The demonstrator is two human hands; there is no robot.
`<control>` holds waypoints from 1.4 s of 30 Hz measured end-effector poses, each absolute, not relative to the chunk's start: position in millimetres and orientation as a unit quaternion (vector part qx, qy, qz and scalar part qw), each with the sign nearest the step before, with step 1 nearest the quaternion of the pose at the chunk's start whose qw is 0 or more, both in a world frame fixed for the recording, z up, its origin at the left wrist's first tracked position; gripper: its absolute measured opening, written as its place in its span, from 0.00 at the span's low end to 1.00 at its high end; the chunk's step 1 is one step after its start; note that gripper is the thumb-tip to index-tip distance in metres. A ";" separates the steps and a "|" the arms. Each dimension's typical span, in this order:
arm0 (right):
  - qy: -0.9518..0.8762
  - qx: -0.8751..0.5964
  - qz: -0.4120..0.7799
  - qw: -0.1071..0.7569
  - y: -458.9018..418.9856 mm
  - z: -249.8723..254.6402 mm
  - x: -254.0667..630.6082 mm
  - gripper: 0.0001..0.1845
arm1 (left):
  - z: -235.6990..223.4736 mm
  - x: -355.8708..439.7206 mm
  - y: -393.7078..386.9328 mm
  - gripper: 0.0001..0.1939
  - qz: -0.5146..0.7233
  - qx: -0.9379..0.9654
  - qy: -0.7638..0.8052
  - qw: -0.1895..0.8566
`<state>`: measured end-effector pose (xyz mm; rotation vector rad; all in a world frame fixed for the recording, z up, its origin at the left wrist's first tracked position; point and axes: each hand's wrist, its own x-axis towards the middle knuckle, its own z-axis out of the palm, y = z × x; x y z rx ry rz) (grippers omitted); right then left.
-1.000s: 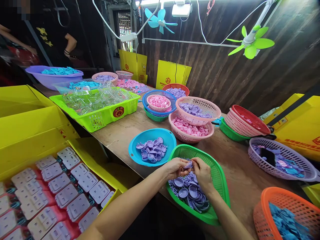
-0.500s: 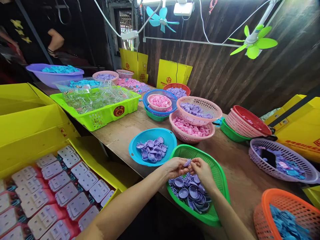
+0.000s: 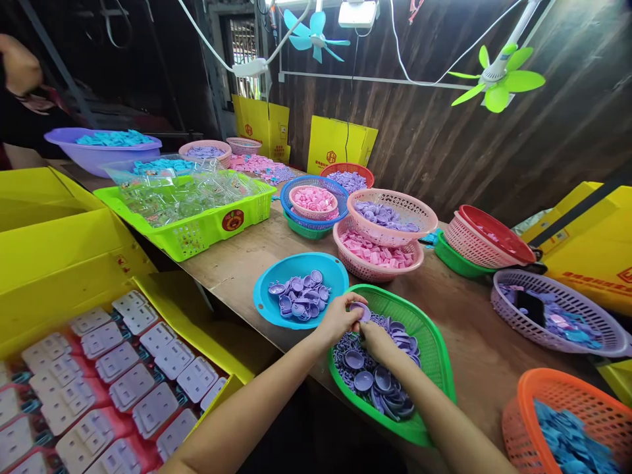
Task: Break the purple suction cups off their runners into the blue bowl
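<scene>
Holding, left hand [image 3: 340,317]: is pinching a purple round piece [image 3: 364,309] by the edge, thumb and fingers closing narrow on it.
Right hand [image 3: 381,343]: is bunching its fingers just below that piece; cannot tell if it is gripping anything.
Held piece: is sitting at the left fingertips, over the far-left part of the oblong green basket [image 3: 432,355].
Oblong green basket: is standing right under both hands on the counter [image 3: 474,329], carrying loose purple cups [image 3: 364,380] and a tangle of thin purple parts [image 3: 344,361].
Blue bowl [image 3: 263,288]: is resting just left of the left hand, holding a small heap of purple cupped parts [image 3: 302,296].
Pink baskets: two are standing beyond the hands; the upper pink basket [image 3: 417,209] is overlapping the lower pink basket [image 3: 356,270]. Purple parts [image 3: 382,214] are filling the upper, pink parts [image 3: 378,251] the lower.
Orange basket [image 3: 519,421]: is standing well right of the right hand, holding blue parts [image 3: 567,438].
Lilac basket [image 3: 612,332]: is lying right of the hands, beyond the orange one; a black phone-like object [image 3: 530,308] is lying in it.
Lime tray [image 3: 200,238]: is sitting beyond and left of the hands, carrying clear plastic packs [image 3: 182,196].
Yellow carton [image 3: 64,263]: is standing left of the left forearm, holding rows of pale panels [image 3: 131,388].
Co-worker: a bent arm [image 3: 20,69] is showing far left, well beyond the hands.
</scene>
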<state>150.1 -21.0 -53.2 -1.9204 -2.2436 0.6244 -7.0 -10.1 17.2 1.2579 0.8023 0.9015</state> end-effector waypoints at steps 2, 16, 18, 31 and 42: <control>-0.749 -0.633 0.193 0.026 -21.5 -58.7 145.6 0.13 | 14.6 -10.8 -12.0 0.11 0.384 0.571 0.375 0.622; -0.710 -0.614 0.268 0.216 -38.2 -10.2 165.1 0.12 | 3.4 -17.1 -28.4 0.15 0.324 0.543 0.360 0.686; -0.666 -0.575 0.359 0.310 -49.3 -0.1 160.6 0.10 | 3.2 -14.4 -30.5 0.17 0.304 0.506 0.320 0.741; -0.744 -0.498 0.215 0.390 -80.0 22.6 136.4 0.09 | 5.9 -12.1 -32.1 0.09 0.268 0.320 0.261 0.870; -0.684 -0.584 0.141 0.413 -88.6 30.1 139.0 0.10 | 17.3 -13.3 -40.0 0.11 0.411 0.444 0.323 0.727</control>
